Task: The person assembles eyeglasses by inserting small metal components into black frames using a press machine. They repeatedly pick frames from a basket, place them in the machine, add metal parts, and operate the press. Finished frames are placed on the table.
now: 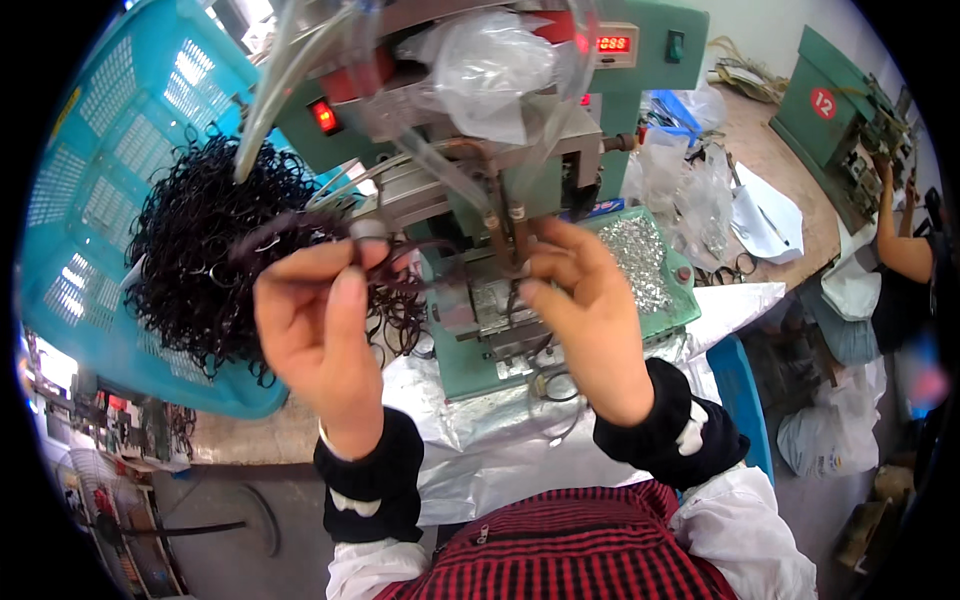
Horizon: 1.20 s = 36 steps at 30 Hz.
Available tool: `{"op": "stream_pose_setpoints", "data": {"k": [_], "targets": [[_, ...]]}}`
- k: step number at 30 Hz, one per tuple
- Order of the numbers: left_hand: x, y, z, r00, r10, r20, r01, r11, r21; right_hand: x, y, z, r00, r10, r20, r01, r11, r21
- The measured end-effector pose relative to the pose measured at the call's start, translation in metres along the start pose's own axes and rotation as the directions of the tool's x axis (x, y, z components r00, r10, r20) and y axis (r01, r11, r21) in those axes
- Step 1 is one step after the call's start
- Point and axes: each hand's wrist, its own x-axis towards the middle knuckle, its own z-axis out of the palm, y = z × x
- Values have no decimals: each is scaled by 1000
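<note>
Lying between two hands set apart: one blurred dark strip, pinched in the left hand. Right hand: fingertips bunched beside the green bench-top press, contents I cannot tell.

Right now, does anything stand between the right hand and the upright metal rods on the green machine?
Nothing visible does: the right hand sits close beside the upright metal rods. Whether they touch is unclear. A blurred dark strand lies on the rods' other side, toward the left hand.
</note>
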Motion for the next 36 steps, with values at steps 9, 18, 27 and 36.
{"op": "stream_pose_setpoints", "data": {"k": [9, 18, 27, 36], "targets": [[-56, -21, 7, 658, 392, 643, -639, 743, 201, -35, 25, -130, 916, -393, 75, 159, 185, -970], [-53, -30, 23, 608, 393, 690, -689, 693, 212, 18, 44, -136, 874, -472, 114, 243, 222, -944], [-59, -36, 14, 628, 423, 653, -672, 718, 181, 27, 62, -117, 841, -319, 437, 446, -51, -894], [-78, 10, -83, 970, 157, 183, -242, 610, 755, 6, 55, -130, 960, -277, -48, 141, 622, -770]]}}
